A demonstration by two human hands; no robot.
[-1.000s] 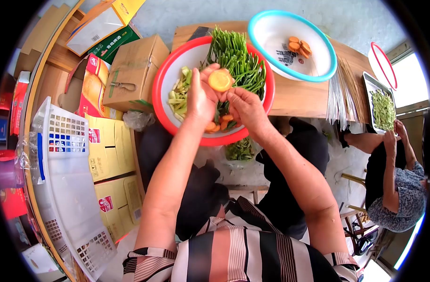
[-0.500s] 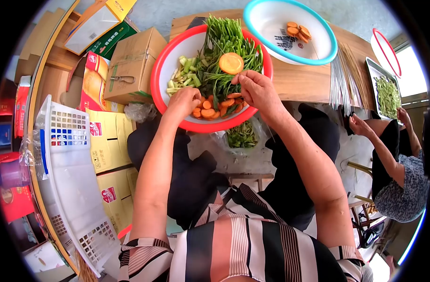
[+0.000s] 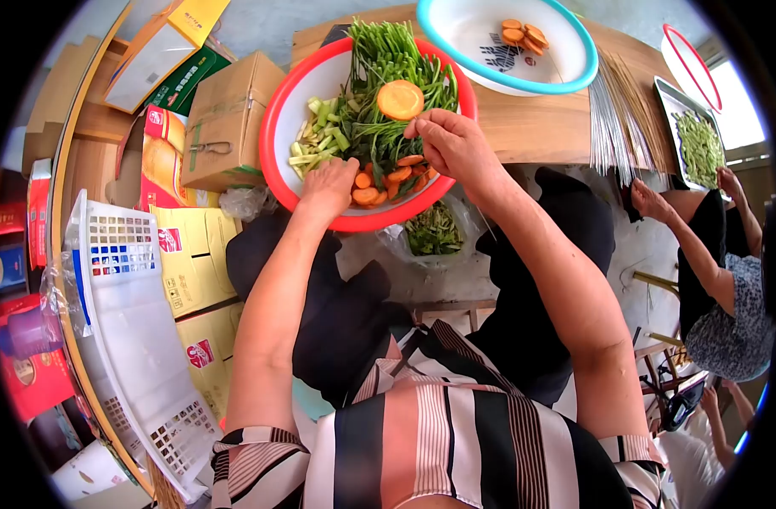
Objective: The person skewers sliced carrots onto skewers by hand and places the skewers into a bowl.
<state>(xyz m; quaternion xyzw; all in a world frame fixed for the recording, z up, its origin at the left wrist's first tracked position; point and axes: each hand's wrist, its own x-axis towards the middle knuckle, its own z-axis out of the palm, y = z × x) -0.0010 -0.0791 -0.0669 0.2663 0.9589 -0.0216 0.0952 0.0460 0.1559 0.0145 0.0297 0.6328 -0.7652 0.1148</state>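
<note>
A red-rimmed basin point(image 3: 278, 109) in front of me holds leafy green stems point(image 3: 392, 59), chopped pale-green stalk pieces point(image 3: 322, 136) and carrot slices point(image 3: 369, 196). Over its near left edge, my left hand point(image 3: 329, 188) reaches in with curled fingers by the carrots; whatever they grip is hidden. My right hand point(image 3: 456, 146) is pinched above the right side, with a thin skewer point(image 3: 491, 229) running out below it. Beside those fingertips is a big round carrot slice point(image 3: 401, 100); I cannot tell if the skewer touches it.
On the wooden table point(image 3: 536, 140) are a blue-rimmed basin point(image 3: 579, 72) with carrot slices, bundled skewers point(image 3: 617, 119) and a tray point(image 3: 662, 89) of greens. Another person's hand point(image 3: 651, 202) is at right. Cartons point(image 3: 235, 119) and a white plastic basket point(image 3: 142, 339) stand left. A bag of greens point(image 3: 435, 229) lies below.
The whole view has shifted slightly. My left hand has moved a little to the right, over the carrots. My right hand keeps its pinch. Another person's arms now show at lower right.
</note>
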